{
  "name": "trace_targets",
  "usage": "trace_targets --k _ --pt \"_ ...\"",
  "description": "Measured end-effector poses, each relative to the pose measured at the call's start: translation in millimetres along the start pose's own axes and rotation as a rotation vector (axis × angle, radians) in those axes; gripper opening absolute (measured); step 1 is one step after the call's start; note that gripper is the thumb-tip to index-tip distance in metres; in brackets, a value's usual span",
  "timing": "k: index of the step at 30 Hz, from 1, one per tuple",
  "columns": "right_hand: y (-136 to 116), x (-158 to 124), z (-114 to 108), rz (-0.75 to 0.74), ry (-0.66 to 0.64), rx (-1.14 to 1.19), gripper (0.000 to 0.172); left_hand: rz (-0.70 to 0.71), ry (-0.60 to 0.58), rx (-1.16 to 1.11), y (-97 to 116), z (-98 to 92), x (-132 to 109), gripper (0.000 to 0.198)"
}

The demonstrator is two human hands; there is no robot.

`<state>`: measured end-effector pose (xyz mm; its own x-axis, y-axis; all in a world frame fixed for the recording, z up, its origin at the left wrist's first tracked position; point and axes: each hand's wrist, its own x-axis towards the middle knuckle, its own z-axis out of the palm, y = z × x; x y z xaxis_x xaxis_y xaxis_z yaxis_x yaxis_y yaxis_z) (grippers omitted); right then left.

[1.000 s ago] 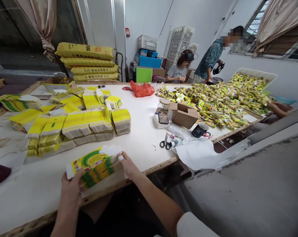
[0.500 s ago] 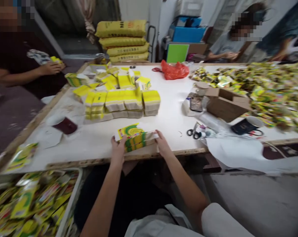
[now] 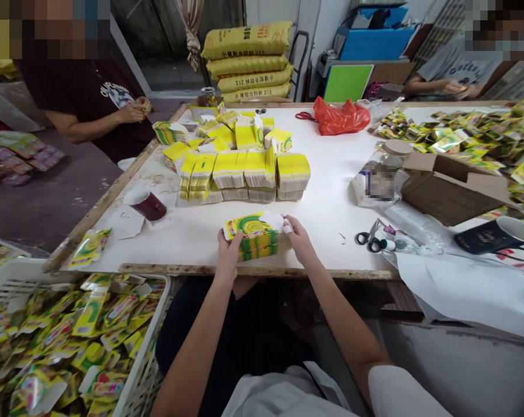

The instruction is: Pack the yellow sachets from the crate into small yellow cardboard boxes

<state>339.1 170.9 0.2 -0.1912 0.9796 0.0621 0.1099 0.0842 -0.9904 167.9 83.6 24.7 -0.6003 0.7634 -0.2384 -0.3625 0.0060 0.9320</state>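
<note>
At the table's near edge, a stack of flat yellow-and-green printed cartons stands between my two hands. My left hand grips its left end, thumb in front. My right hand closes on the right end, its fingertips at the white flaps, and something white is wrapped round one finger. Just beyond, rows of similar stacked cartons rise in two layers, yellow on top with pale edges facing me.
Left on the white table lies a tipped maroon cup. Below it sits a white crate of loose packets. Scissors, a cardboard box, a dark mug and a red bag are to the right. Two people work across the table.
My view has swung left, so the scene sits further right in the picture. Both hands keep their hold on the carton stack, which now appears more squared up.
</note>
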Motion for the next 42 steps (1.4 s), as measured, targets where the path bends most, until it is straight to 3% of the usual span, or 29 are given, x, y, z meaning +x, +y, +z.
trace_targets --k 3,7,11,14,18,22,24,28,30,32,34,38,42 --pt "6 -13 11 -0.007 0.008 -0.049 0.046 -0.018 0.001 -0.030 4 -3.1 0 0.048" --pt "1 -24 8 -0.058 -0.002 -0.127 0.044 -0.008 -0.015 -0.014 8 -7.1 0 0.047" --pt "-26 -23 4 -0.356 0.093 -0.416 0.038 -0.012 -0.016 0.000 9 -8.2 0 0.047" --pt "-48 -23 9 -0.489 -0.008 -0.611 0.034 -0.001 -0.014 -0.008 7 -8.0 -1 0.047" --pt "-60 -20 21 -0.438 -0.169 -0.746 0.020 0.021 -0.012 -0.006 6 -7.4 -2 0.046" --pt "-63 -16 28 -0.397 -0.190 -0.801 0.012 0.053 -0.043 0.009 5 -6.5 -5 0.051" --pt "-66 -14 30 -0.391 -0.176 -0.811 0.014 0.078 0.001 0.050 4 -7.8 -11 0.056" --pt "-76 -20 27 -0.417 -0.135 -0.688 0.019 0.271 0.239 0.159 -2 -19.0 -32 0.059" --pt "-83 -32 23 -0.394 -0.107 -0.573 0.019 0.430 0.273 0.114 -4 -26.2 -47 0.057" --pt "-90 -50 21 -0.353 -0.133 -0.420 0.019 0.541 0.243 -0.019 -3 -30.7 -62 0.055" --pt "-94 -71 24 -0.322 -0.248 -0.253 0.019 0.571 0.198 -0.156 1 -31.7 -75 0.056" --pt "-88 -111 42 -0.256 -0.554 -0.039 0.016 0.493 0.023 -0.349 13 -31.0 -97 0.066" --pt "-77 -131 55 -0.236 -0.581 0.053 0.016 0.380 -0.040 -0.417 21 -35.2 -110 0.055"
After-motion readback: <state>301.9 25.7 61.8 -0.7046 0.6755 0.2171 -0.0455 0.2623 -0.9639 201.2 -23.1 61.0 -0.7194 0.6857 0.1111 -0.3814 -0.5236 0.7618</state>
